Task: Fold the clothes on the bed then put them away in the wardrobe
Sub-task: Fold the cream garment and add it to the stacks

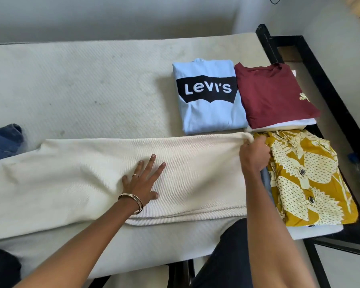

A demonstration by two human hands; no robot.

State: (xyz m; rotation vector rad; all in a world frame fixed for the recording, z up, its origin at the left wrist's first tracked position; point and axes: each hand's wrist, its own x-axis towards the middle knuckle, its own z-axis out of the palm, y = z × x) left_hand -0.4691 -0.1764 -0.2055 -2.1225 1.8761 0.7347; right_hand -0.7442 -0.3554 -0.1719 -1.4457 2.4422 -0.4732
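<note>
A long cream ribbed garment lies stretched across the near part of the bed. My left hand presses flat on its middle, fingers spread. My right hand pinches the garment's right end, lifting that edge slightly. Behind it lie a folded light blue Levi's top and a folded maroon shirt stacked on white clothes. A folded mustard floral shirt sits just right of my right hand.
A blue denim piece lies at the bed's left edge. The black bed frame runs along the right side, floor beyond it. A pale wall stands behind the bed. My dark trouser knee is at the bed's front.
</note>
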